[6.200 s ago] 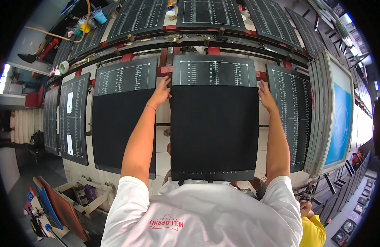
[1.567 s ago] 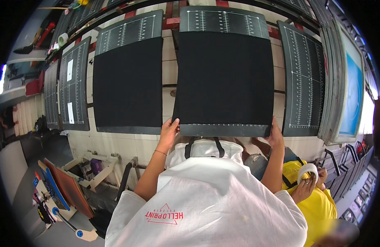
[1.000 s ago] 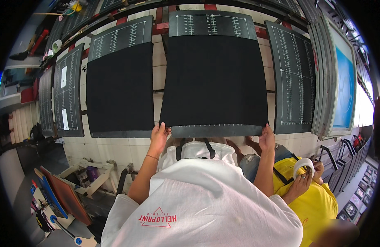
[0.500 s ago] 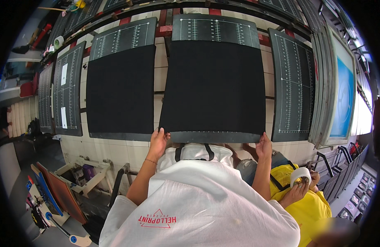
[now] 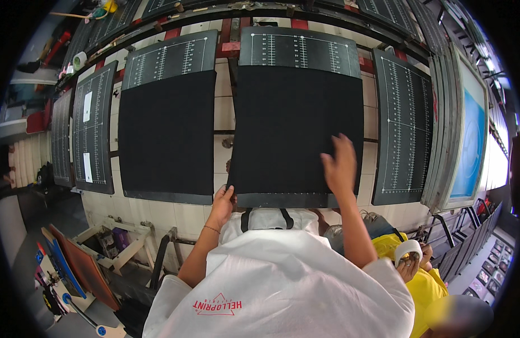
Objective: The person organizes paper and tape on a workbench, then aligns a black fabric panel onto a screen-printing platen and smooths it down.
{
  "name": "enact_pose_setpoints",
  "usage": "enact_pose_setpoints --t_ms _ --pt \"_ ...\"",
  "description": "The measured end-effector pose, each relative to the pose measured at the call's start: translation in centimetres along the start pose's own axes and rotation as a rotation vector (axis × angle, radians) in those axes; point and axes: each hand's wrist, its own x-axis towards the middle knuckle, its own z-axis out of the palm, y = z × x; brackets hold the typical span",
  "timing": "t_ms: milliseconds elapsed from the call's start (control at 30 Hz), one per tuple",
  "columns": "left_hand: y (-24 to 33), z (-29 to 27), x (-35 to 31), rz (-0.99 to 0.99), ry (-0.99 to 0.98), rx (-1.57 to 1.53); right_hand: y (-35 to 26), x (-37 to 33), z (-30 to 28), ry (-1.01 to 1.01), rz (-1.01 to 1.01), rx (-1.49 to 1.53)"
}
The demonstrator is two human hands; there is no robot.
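Note:
A black fabric piece (image 5: 288, 135) lies spread over a dark printing board (image 5: 299, 50) in front of me, leaving the board's marked far end and a strip at its near edge bare. At the cloth's near left corner, my left hand (image 5: 223, 204) is closed in a pinch on the edge. My right hand (image 5: 341, 169) is over the right part of the fabric with thumb and fingers apart, holding nothing. Whether its fingertips touch the cloth is hard to tell. On the neighbouring board to the left lies a second black fabric piece (image 5: 167, 135).
More marked boards flank these, one at the left (image 5: 94, 135) with two white labels and one at the right (image 5: 403, 129). Framed screens (image 5: 457, 129) stand beyond it. A person in a yellow top (image 5: 417, 304) at lower right holds a white tape roll (image 5: 408, 252).
My right hand has let go of the near right corner and moved forward over the fabric. My left hand keeps its pinch, and the cloth's left edge has shifted right.

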Motion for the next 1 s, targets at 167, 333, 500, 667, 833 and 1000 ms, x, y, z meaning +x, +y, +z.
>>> enact_pose_setpoints --t_ms 167,333,500,667,833,1000 --pt "2.6 2.1 2.9 -0.145 -0.02 0.023 3.0 15.5 5.4 -0.061 -0.443 -0.308" --pt "3.7 3.4 6.7 -0.113 -0.026 -0.066 -1.9 11.6 6.0 -0.197 -0.473 -0.183" --pt "2.7 4.4 6.3 0.027 -0.03 -0.068 -3.9 -0.4 6.4 -0.638 -0.734 -0.081" --pt "3.2 5.0 5.9 0.091 -0.065 -0.054 0.3 18.7 8.2 0.07 -0.433 -0.223" --pt "4.3 4.7 7.5 -0.124 0.036 -0.015 -11.4 7.2 8.8 -0.513 -0.58 -0.193" --pt "8.0 5.8 12.7 -0.018 -0.053 -0.026 -9.4 5.2 8.4 -0.632 -0.699 -0.053"
